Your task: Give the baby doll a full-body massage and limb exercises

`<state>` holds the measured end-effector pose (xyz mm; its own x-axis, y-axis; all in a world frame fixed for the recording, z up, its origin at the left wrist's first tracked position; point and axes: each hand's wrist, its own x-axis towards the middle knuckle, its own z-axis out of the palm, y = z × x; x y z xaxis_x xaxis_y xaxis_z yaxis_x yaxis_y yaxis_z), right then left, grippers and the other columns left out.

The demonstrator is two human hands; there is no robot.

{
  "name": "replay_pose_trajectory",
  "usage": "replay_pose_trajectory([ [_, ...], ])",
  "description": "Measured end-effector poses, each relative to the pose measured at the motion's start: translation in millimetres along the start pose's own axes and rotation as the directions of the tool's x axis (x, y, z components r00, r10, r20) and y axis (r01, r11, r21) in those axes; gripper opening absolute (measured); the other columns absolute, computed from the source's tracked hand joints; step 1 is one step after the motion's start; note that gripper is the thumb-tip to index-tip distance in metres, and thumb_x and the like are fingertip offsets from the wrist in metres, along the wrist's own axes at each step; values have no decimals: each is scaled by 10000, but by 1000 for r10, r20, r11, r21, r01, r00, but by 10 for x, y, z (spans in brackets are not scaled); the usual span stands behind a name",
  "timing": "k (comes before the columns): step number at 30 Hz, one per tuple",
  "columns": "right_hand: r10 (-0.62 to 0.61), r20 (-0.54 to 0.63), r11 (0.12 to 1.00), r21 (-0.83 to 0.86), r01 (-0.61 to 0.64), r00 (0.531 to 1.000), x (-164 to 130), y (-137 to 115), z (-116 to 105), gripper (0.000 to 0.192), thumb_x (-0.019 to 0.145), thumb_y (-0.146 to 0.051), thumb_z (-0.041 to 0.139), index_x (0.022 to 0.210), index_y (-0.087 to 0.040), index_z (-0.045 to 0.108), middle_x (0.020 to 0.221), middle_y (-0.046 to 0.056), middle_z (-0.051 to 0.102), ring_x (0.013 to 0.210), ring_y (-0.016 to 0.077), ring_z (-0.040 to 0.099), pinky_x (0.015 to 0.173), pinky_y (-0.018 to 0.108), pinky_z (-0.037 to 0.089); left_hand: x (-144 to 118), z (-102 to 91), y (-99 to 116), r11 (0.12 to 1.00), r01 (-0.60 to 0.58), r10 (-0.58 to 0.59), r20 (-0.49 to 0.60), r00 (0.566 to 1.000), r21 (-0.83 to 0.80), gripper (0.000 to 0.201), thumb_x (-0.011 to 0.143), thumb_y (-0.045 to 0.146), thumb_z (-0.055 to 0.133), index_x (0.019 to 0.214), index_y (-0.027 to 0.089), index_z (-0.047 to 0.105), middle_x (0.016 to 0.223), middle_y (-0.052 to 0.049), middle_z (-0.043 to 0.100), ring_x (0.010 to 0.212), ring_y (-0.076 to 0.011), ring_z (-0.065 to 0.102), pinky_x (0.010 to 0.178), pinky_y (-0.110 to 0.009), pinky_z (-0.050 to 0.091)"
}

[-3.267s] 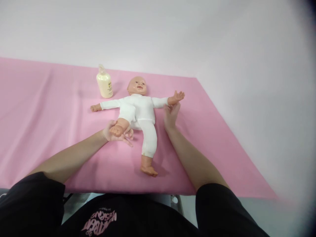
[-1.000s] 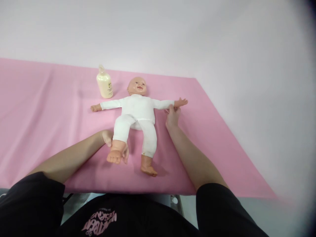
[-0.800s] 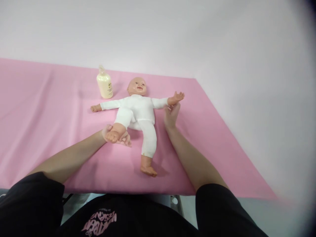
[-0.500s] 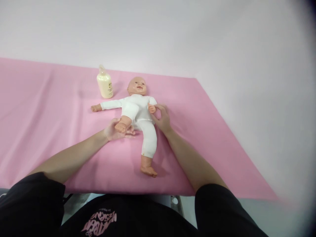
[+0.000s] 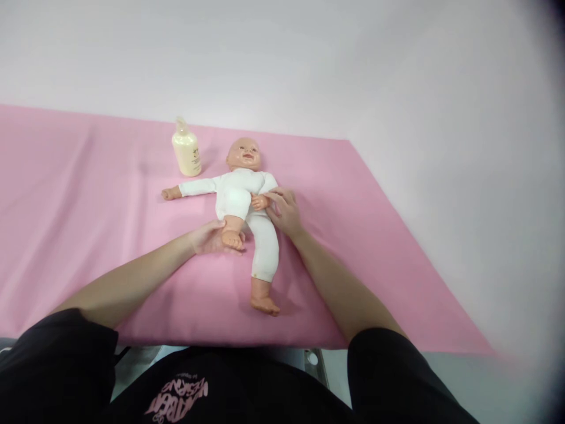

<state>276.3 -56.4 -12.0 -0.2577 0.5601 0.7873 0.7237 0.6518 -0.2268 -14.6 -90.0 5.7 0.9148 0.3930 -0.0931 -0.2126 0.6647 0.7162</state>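
The doll (image 5: 245, 197), lying face up just right of the lotion bottle (image 5: 186, 154), has had its arm folded across its belly by the right hand (image 5: 285, 209), grip closed on it, while the left hand (image 5: 210, 237), grip closed on the foot, bends that knee toward the belly.

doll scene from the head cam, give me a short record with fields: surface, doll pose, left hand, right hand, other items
surface: pink sheet spread flat, pale wall behind
doll pose: doll on its back in a white suit, head toward the wall; one arm stretched out to the side, the other folded across its belly; one knee bent up, the other leg straight toward the person
left hand: left hand cups the foot of the bent leg
right hand: right hand holds the folded arm at the doll's belly
other items: cream bottle upright beside the doll's head
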Motion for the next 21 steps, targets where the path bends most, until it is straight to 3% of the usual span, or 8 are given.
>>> replay_pose_trajectory([
  [4, 50, -34, 998, 49, -48, 998, -12, -2, 2, 288, 975, -303, 611, 1259, -275, 644, 1197, 103, 681, 1161, 288, 631, 1066, 514, 520, -54, 23, 7, 999, -9, 9, 18, 1000, 32, 550, 786, 411, 860, 1209, 88, 725, 1177, -157, 774, 1103, -313, 742, 977, -417, 564],
  [9, 90, -76, 992, 92, -83, 993, -3, -16, -30, 302, 954, -315, 642, 1253, -273, 623, 1202, 97, 687, 1163, 290, 637, 1063, 528, 527, -118, 84, 30, 999, 28, -32, 114, 993, 35, 522, 728, 354, 886, 1169, 113, 746, 1127, -168, 789, 1076, -346, 748, 965, -469, 560],
  [14, 213, -120, 961, 206, -186, 970, 0, 45, -26, 349, 915, -356, 680, 1243, -265, 601, 1182, 85, 671, 1131, 270, 638, 1032, 496, 551, -178, 107, 27, 990, 41, -58, 121, 991, 135, 733, 654, 320, 927, 1307, 114, 668, 1224, -165, 752, 1154, -353, 720, 1018, -473, 552],
  [17, 386, -160, 880, 360, -311, 909, -10, 141, 11, 432, 885, -430, 705, 1259, -266, 561, 1206, 77, 641, 1112, 247, 646, 993, 453, 570, -158, 137, 52, 965, 116, -179, 267, 947, 234, 816, 638, 300, 933, 1360, 114, 599, 1323, -191, 699, 1224, -371, 679, 1042, -478, 543],
  [20, 573, -184, 741, 533, -409, 799, -20, 258, 36, 544, 850, -487, 718, 1303, -278, 502, 1309, 85, 596, 1173, 242, 648, 987, 429, 579, -103, 161, 68, 940, 172, -288, 413, 864, 296, 834, 580, 217, 947, 1330, 138, 591, 1325, -219, 692, 1231, -395, 674, 1023, -507, 553],
  [21, 623, -190, 694, 582, -424, 759, -23, 298, 37, 574, 839, -501, 721, 1314, -282, 483, 1342, 89, 583, 1199, 242, 645, 985, 424, 583, -86, 161, 63, 933, 168, -293, 401, 868, 317, 834, 533, 194, 965, 1290, 136, 619, 1283, -217, 712, 1203, -399, 689, 1004, -505, 565],
])
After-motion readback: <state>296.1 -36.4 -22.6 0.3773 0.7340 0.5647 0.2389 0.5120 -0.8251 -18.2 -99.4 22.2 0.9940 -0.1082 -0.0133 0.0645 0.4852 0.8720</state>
